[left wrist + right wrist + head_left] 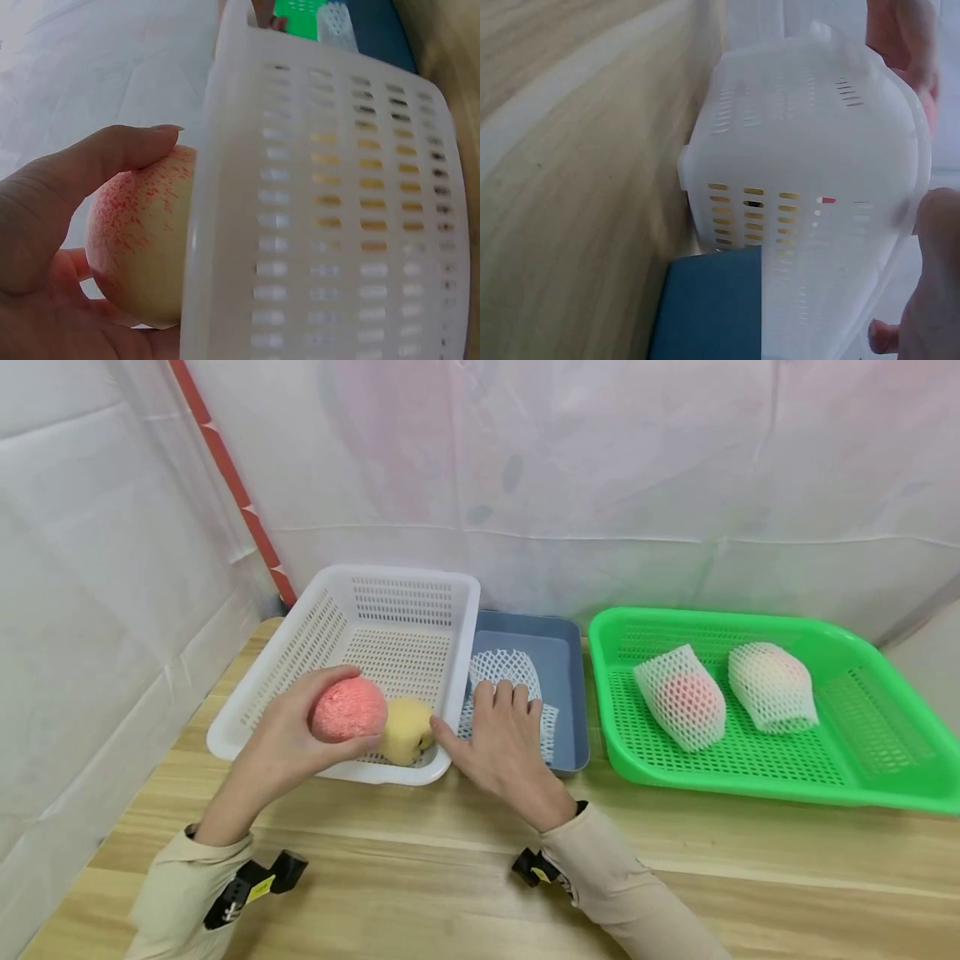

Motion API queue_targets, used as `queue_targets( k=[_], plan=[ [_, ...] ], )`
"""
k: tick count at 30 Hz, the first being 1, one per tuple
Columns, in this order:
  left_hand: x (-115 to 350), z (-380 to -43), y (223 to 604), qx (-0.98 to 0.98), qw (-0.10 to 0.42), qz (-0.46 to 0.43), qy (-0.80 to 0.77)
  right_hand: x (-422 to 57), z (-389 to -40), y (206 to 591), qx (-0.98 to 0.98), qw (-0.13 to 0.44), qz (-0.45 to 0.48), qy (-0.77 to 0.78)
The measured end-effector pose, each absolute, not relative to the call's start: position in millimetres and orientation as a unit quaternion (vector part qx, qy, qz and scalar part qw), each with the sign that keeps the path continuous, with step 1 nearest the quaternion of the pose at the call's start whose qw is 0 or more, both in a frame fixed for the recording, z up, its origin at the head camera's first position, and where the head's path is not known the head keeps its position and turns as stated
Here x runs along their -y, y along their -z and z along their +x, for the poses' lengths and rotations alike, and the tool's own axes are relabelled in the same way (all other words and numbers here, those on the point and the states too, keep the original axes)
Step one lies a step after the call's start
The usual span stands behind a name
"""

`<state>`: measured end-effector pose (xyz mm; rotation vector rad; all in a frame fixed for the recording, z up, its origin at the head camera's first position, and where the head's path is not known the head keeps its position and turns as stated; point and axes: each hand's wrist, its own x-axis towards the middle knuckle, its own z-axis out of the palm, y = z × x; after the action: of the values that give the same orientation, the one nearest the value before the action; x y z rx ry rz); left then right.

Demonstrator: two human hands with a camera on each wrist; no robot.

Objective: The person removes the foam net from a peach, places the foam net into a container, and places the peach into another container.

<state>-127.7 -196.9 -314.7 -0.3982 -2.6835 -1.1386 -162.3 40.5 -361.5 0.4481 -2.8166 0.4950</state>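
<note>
My left hand (292,727) grips a peach (348,708), thumb on one side and fingers on the other, over the near part of the white basket (341,578). In the left wrist view, the peach (139,240) shows cream skin with red speckles, partly hidden by the basket wall. A yellow fruit (405,731) with a dark spot lies in the basket beside it. My right hand (506,743) is above white foam nets (517,668) in the blue-grey tray (566,652), its thumb by the basket rim. Whether its fingertips touch the nets is hidden.
On the right stands a green basket (720,789) holding two pinkish fruits in foam nets, one netted fruit (686,697) left of the other netted fruit (770,685). A white curtain (600,460) hangs behind the wooden table (420,877), with a red strip (232,477) at the left.
</note>
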Motion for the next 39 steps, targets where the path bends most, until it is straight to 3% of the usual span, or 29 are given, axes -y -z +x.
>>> queue_targets(
  k=[7,12,31,39],
  plan=[
    [216,-130,323,0.926,0.11,-0.12,0.341,-40,-163,359,0.971,0.104,0.144,-0.163],
    [230,-131,330,0.938,0.089,-0.096,0.322,-38,-163,359,0.971,0.098,0.142,-0.162],
    [245,-161,329,0.971,-0.101,-0.049,0.212,-37,-161,360,0.975,0.068,0.132,-0.165],
    [240,-170,333,0.969,-0.135,-0.044,0.201,-39,-161,362,0.975,0.067,0.135,-0.163]
  ],
)
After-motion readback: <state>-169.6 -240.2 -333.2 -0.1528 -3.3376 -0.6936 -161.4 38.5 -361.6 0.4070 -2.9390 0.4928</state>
